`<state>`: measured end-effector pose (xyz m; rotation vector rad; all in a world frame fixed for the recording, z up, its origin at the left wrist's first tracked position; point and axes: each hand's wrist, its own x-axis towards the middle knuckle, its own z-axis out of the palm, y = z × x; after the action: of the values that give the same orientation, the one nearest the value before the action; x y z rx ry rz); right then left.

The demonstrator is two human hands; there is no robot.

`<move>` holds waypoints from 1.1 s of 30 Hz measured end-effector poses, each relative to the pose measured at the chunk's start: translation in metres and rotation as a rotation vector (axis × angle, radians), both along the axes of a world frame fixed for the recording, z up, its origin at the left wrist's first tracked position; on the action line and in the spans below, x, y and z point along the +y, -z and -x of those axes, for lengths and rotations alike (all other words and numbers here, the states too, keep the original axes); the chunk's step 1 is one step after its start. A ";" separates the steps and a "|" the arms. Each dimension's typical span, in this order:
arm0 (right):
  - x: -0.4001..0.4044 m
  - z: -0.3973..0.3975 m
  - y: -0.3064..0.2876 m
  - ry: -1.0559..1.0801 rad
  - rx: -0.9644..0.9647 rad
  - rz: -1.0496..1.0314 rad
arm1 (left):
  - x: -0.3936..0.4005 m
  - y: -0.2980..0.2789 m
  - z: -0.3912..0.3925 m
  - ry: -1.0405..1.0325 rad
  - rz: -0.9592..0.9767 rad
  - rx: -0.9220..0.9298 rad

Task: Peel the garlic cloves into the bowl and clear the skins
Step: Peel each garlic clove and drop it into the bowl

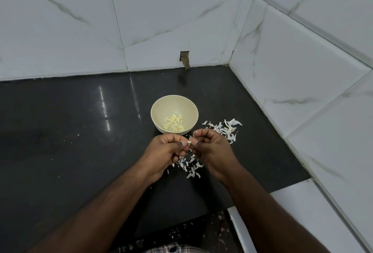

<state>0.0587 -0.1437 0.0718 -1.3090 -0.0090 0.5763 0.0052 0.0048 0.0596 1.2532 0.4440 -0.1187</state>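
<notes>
- One garlic clove [189,142], orientation unclear, was pinched between the left hand [168,148] and right hand [210,149] fingers.
- One bowl [174,114] of peeled cloves [174,123] sat just beyond the fingers.
- Two skin heaps: one [224,128] right of the fingers, one [190,165] beneath.

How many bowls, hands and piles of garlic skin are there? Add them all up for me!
Bowls: 1, the cream bowl with peeled cloves inside.
Hands: 2, the left hand and the right hand, both pinching one small garlic clove.
Skin piles: 2, the pile right of the bowl and the pile under the hands.
Total: 5
</notes>
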 end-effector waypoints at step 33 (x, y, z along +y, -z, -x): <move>-0.002 -0.008 0.001 -0.034 -0.378 0.231 | 0.008 -0.003 -0.005 0.099 0.277 0.104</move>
<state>0.0666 -0.1460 0.0710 -1.6304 -0.2837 0.3581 0.0100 0.0125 0.0621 0.9986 0.4394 -0.3202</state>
